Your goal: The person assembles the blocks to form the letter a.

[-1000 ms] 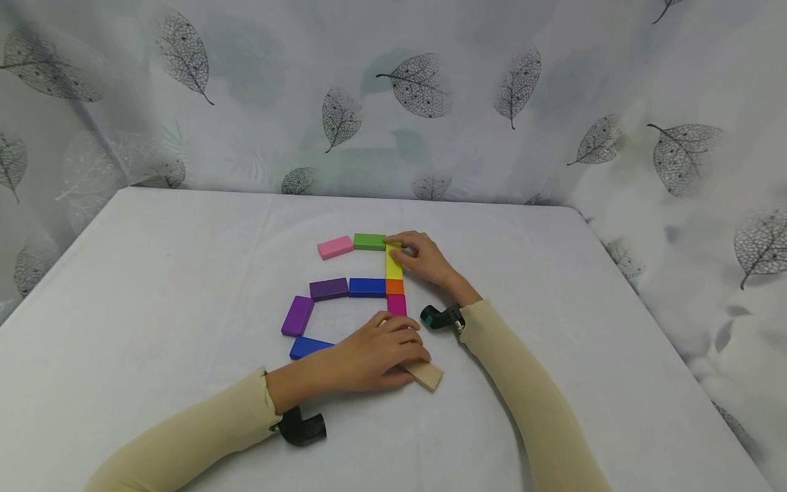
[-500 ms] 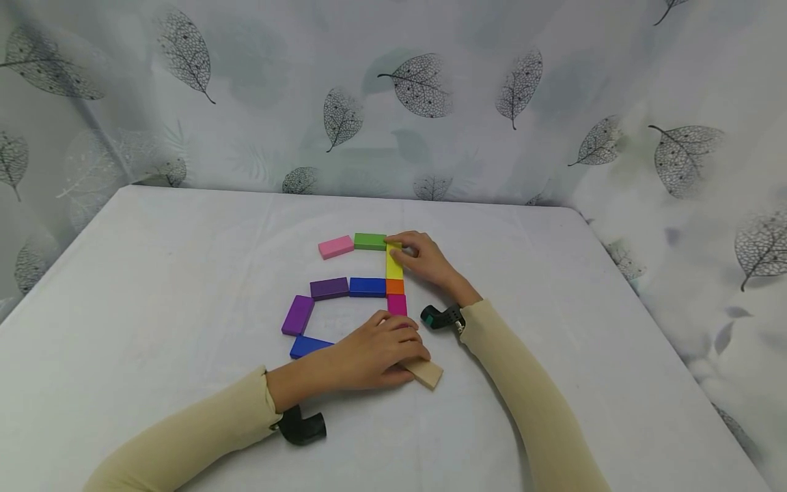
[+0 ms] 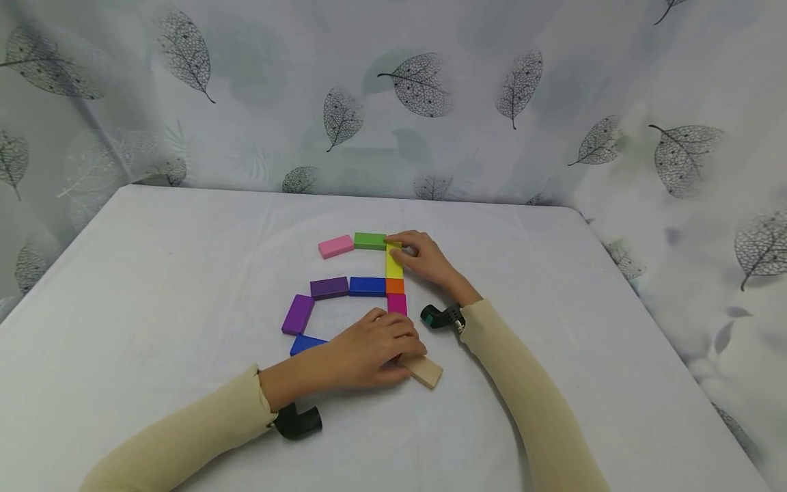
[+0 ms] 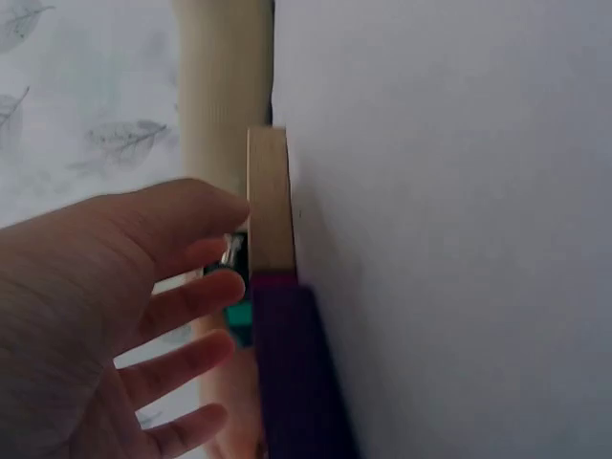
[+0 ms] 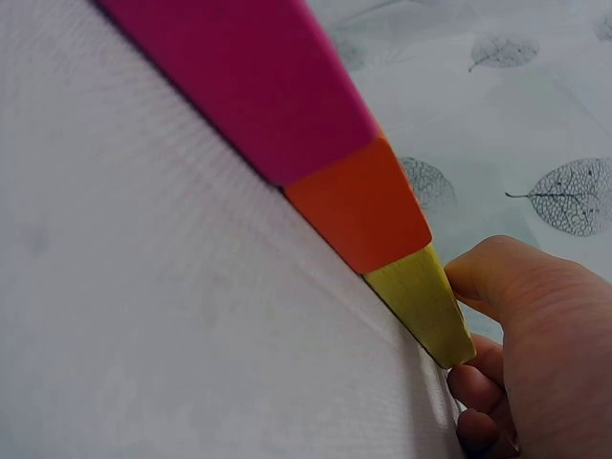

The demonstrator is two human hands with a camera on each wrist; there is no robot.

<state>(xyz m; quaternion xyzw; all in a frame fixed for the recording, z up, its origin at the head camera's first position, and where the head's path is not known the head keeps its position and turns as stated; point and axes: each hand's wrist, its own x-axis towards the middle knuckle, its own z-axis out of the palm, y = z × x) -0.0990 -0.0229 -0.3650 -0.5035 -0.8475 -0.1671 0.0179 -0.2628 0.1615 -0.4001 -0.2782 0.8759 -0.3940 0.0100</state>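
Note:
A row of coloured wooden blocks lies on the white table. My left hand (image 3: 369, 348) hovers over the near end of it, beside the plain wooden block (image 3: 424, 371). In the left wrist view its fingers (image 4: 182, 368) are spread and loosely bent with nothing between them. The thumb is close to the plain block; whether it touches cannot be told. My right hand (image 3: 427, 258) pinches the yellow block (image 3: 394, 263) at its far end, where it meets the green block (image 3: 369, 241). The orange block (image 3: 395, 286) and magenta block (image 3: 396, 303) continue the row towards me.
A pink block (image 3: 335, 247) adjoins the green one. Left of the row are a blue block (image 3: 367, 286), a dark purple block (image 3: 328, 288), a purple block (image 3: 298, 314) and another blue block (image 3: 305, 344), partly behind my left hand. Leaf-patterned cloth (image 3: 246, 102) hangs behind the table.
My left hand has shifted slightly left and back from the plain block, baring more of it. The right hand stays at the yellow block.

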